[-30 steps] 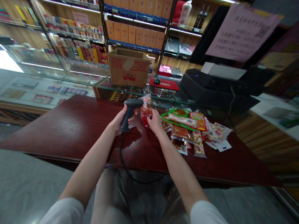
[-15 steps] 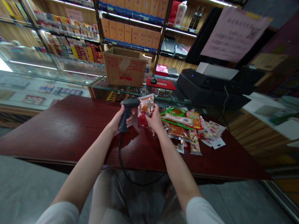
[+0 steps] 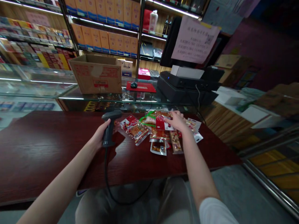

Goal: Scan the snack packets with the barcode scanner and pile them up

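Note:
My left hand [image 3: 100, 134] is wrapped around the grip of a black barcode scanner [image 3: 108, 129], held upright over the table with its cable hanging down. At the pile's right side, my right hand [image 3: 178, 121] pinches a red-and-clear snack packet [image 3: 162, 122] by its edge, thumb on top. Beneath and around that packet lie several other snack packets, among them a small brown one with a silver edge [image 3: 158, 148] and a nut bar [image 3: 175, 142]. Another red-topped packet [image 3: 135, 130] lies between the scanner and the pile.
The dark red table [image 3: 58, 149] spans the front. Behind it are a glass counter, an open cardboard box [image 3: 98, 74], a mouse [image 3: 134, 85] on a red mat, and a black printer-like machine [image 3: 187, 85] below a monitor. Stocked shelves line the back.
My right hand has carried the red packet away from the scanner, rightward onto the pile. The left hand still holds the scanner. My view has turned to the right.

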{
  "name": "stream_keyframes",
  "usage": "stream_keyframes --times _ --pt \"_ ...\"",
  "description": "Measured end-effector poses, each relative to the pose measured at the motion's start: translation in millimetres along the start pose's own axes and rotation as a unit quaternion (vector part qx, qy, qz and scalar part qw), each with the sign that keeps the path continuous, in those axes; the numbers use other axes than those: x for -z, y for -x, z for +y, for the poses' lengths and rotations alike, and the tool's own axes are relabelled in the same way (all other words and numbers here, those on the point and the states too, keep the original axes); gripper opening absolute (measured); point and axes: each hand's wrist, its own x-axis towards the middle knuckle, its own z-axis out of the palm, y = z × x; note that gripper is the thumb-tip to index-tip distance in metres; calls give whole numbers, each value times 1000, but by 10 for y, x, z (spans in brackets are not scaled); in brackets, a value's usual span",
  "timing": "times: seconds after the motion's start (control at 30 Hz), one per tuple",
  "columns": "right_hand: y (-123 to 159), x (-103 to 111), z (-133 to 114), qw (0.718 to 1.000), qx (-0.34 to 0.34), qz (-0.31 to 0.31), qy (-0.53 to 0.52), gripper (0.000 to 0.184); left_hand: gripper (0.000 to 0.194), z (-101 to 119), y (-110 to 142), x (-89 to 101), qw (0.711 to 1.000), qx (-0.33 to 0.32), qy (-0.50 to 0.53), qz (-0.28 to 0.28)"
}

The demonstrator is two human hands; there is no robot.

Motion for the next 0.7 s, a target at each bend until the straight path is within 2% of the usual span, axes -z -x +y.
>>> stream_keyframes --times 0.07,0.17,0.27,0.33,0.37,0.43,0.5,0.57,0.63,0.7 --pt "3 -41 129 996 40 33 -68 46 24 -56 8 -117 999 29 -16 -3" --pt "96 -65 355 975 75 137 -156 40 20 -145 34 -336 998 42 -50 -15" --pt "251 -26 650 958 42 210 -189 42 23 -258 87 -625 997 -2 -71 -27" --pt "378 11 835 940 -7 226 -256 41 25 -357 138 -848 997 -29 -63 -38" --pt "455 22 898 924 -28 219 -312 39 25 -418 166 -963 997 -40 -54 -43" --pt "638 17 919 880 -43 157 -447 34 24 -571 218 -1193 996 -63 -40 -52" --pt "844 -29 785 828 -26 40 -559 33 25 -776 256 -1415 993 -93 -35 -64" --pt "1033 -97 543 791 8 -57 -609 42 32 -1026 279 -1616 987 -130 -34 -87" --pt "1172 -161 288 773 42 -99 -625 55 38 -1285 290 -1767 981 -149 -54 -110" --pt "1256 -211 103 783 70 -87 -612 60 40 -1501 301 -1832 975 -159 -87 -130"
